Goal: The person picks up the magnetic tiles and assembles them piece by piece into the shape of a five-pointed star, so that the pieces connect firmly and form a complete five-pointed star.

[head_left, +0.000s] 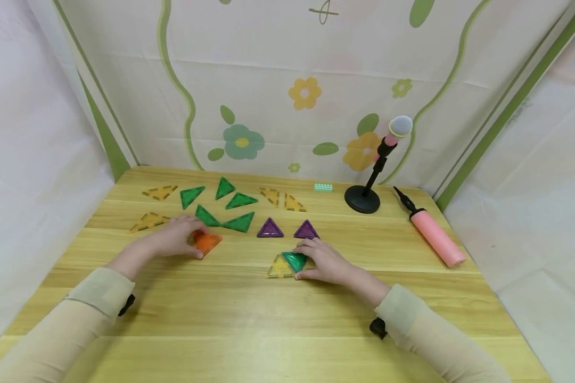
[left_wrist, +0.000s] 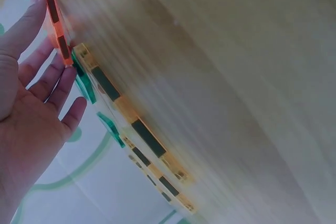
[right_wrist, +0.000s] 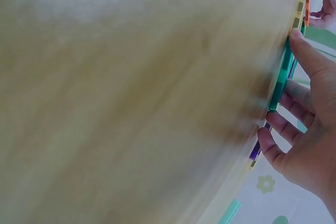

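Orange tile point(head_left: 207, 242) pinched by its edges, the half-open left hand point(head_left: 179, 236) is well apart from the half-open right hand point(head_left: 325, 261), which pinches a green tile point(head_left: 294, 260) touching or overlapping a yellow tile point(head_left: 279, 268). The tabletop point(head_left: 249, 314) gives room between them and nearside.

Hands point(head_left: 179, 235) point(head_left: 328, 261) apart, forearms point(head_left: 72, 327) point(head_left: 431, 330) angled inward

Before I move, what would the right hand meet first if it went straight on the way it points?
Beyond the green tile the right hand holds, most likely the yellow tile just left of it in the head view; whether the two tiles touch is hard to tell.
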Available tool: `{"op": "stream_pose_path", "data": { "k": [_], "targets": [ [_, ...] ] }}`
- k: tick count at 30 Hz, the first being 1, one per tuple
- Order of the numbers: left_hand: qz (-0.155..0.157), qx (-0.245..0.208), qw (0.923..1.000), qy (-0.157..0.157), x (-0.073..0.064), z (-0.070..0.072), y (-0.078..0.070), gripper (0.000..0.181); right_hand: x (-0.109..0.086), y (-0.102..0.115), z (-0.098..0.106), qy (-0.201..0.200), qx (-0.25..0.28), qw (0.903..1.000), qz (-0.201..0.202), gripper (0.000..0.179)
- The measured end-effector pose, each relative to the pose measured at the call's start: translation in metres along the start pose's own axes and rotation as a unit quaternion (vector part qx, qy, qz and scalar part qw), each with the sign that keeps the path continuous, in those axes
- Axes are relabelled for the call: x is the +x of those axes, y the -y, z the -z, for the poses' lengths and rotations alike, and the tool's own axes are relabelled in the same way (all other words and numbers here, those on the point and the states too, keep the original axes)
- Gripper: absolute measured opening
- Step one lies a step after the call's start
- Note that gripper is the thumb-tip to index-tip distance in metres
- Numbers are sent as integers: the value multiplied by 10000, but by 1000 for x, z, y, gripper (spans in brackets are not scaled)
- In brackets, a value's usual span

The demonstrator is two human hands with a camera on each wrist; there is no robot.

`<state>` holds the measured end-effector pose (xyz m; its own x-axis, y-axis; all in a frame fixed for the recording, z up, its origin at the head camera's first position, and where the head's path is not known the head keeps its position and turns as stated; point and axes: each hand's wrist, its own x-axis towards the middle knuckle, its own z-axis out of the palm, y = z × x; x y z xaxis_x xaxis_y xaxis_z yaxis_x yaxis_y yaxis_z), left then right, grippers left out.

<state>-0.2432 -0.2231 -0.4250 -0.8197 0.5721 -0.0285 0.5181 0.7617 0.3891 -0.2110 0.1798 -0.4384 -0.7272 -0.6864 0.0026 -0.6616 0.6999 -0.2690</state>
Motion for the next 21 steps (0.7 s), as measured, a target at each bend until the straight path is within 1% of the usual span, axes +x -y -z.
{"op": "stream_pose_path", "data": {
  "k": [3, 5, 8, 12, 15, 17, 21],
  "targets": [
    [78, -219, 9997, 39, 2, 0, 0, 52, 1, 0, 0, -11, 9, 10000, 51, 62],
    [73, -396, 9992, 72, 4, 1, 0, 47, 2, -1, 1, -17, -8, 10000, 98, 62],
    [-32, -679, 9976, 111, 8, 4, -2, 34, 4, -3, 1, -33, -45, 9998, 175, 62],
    [0, -952, 9953, 198, 13, 8, -7, 16, 6, -6, 1, -21, -73, 9997, 230, 63],
    [100, -1041, 9943, 228, 18, 9, -13, 11, 7, -9, 1, 41, -75, 9997, 226, 64],
    [88, -1049, 9943, 175, 21, 9, -18, 11, 8, -10, 1, 75, -68, 9997, 220, 64],
    [35, -1249, 9922, 37, 25, 9, -30, 11, 8, -11, 2, 131, -33, 9997, 204, 64]
  ]
}}
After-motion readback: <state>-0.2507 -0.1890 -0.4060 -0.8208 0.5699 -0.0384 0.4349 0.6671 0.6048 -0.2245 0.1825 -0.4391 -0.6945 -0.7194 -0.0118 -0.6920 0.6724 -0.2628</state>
